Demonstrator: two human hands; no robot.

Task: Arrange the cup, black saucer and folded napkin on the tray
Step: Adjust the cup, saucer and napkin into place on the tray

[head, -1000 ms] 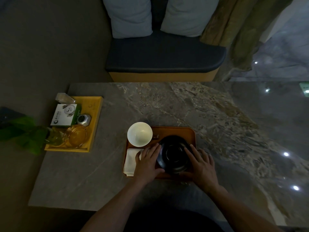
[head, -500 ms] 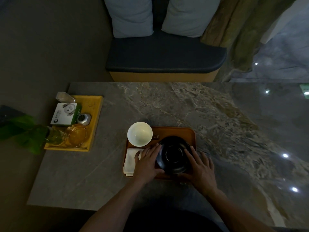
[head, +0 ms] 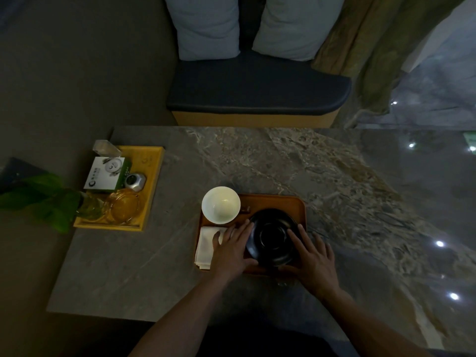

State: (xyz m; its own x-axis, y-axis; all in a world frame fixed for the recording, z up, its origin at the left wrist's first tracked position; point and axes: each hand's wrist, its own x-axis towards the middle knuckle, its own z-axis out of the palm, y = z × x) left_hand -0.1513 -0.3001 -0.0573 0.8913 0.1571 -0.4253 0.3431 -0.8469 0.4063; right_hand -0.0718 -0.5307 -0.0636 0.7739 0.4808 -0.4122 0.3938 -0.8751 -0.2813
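A brown tray (head: 273, 202) lies on the marble table. On its far left corner stands a white cup (head: 220, 204), empty and upright. The black saucer (head: 272, 235) sits on the tray's right half. A folded white napkin (head: 206, 244) lies at the tray's near left. My left hand (head: 233, 247) rests flat over the napkin's right part, fingers touching the saucer's left rim. My right hand (head: 313, 256) presses its fingers against the saucer's right rim. Both hands clasp the saucer between them.
A yellow tray (head: 152, 181) at the table's left holds a small box (head: 107, 176), a metal jar (head: 135, 181), a glass ashtray (head: 122, 206) and a vase with green leaves (head: 41, 199). A cushioned bench (head: 257, 91) stands beyond the table's far edge.
Both hands stay on the saucer's sides. The saucer and hands have barely shifted; the right hand's fingers sit slightly further onto the rim.
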